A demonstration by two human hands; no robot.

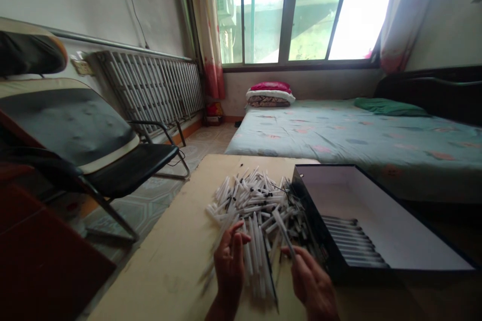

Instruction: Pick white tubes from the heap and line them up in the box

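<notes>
A heap of white pen barrels with black tips point(256, 200) lies on a pale wooden board point(181, 261). My left hand point(229, 261) rests at the near edge of the heap, fingers curled round a white barrel that is blurred. My right hand point(311, 281) pinches another white pen that slants up toward the heap. To the right sits a shallow dark box point(376, 220) with a white inside. A row of finished pens point(354, 243) lies in its near left corner.
A black folding chair point(94, 155) stands to the left on a patterned floor. A bed with a light green sheet point(357, 135) lies beyond the board, with pillows, a radiator and a window behind.
</notes>
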